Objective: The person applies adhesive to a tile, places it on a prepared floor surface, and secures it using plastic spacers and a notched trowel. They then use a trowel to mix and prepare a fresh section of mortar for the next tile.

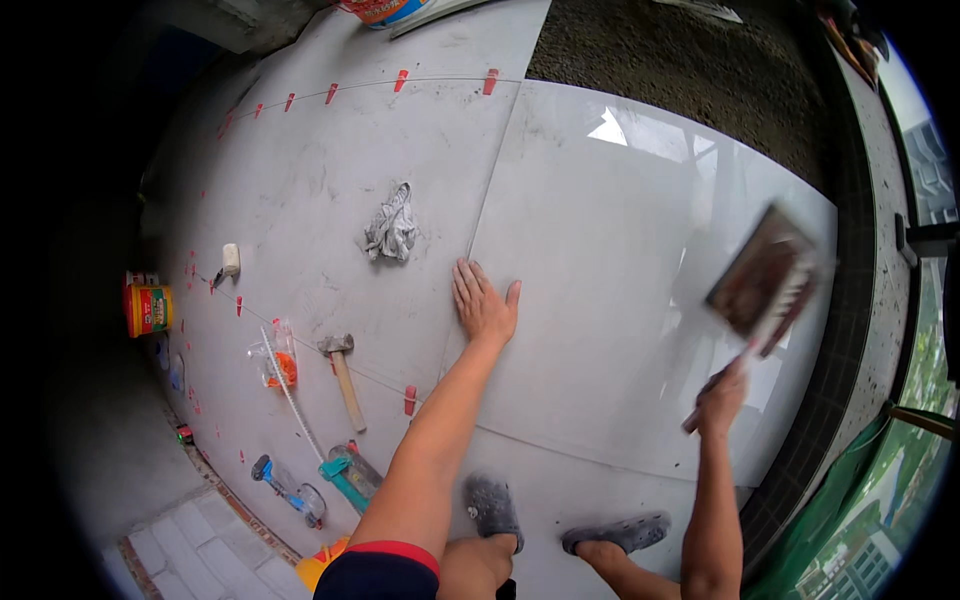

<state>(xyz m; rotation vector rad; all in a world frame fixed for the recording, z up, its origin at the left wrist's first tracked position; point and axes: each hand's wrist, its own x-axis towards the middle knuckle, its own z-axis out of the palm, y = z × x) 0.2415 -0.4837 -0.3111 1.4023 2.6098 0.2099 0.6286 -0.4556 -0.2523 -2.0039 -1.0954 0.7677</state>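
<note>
My left hand (484,306) lies flat with spread fingers at the joint between two large pale tiles. My right hand (722,398) grips the handle of a flat-bladed tool (757,275) with a broad, brown, rectangular face, blurred by motion. The tool is over the right part of the glossy tile (590,260); whether it touches the surface I cannot tell. A crumpled grey rag (393,228) lies on the neighbouring tile, ahead and left of my left hand.
Red levelling wedges (490,82) line the joints. To the left lie a wooden-handled hammer (344,380), a suction-cup tool (292,492), a teal tool (345,484) and a plastic bag (275,360). Dark mortar (680,75) borders the tile's far edge. A yellow bucket (149,310) stands far left.
</note>
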